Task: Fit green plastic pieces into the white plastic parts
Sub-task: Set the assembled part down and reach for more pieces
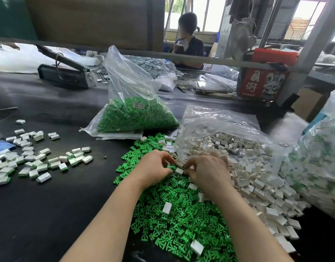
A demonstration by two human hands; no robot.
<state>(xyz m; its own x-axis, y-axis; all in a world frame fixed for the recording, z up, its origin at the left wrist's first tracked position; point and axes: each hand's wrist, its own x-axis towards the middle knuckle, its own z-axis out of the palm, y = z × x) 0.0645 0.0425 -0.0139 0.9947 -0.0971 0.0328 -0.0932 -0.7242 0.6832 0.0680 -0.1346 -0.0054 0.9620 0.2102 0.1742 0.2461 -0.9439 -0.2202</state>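
A heap of loose green plastic pieces point(174, 210) covers the dark table in front of me. To its right, white plastic parts point(257, 178) spill from an open clear bag. My left hand point(155, 167) and my right hand point(206, 171) meet above the green heap, fingertips pinched together on a small white part point(179, 164). Whether a green piece sits between the fingers is hidden. A second white part point(179, 171) lies just below the fingertips. Assembled white parts with green ends point(36, 159) are scattered at the left.
A clear bag of green pieces point(136, 114) stands behind the heap. Another bag of filled parts point(318, 167) is at the far right. A heat sealer point(66, 70) and a red box point(263, 82) sit further back. A person sits beyond the table's rail.
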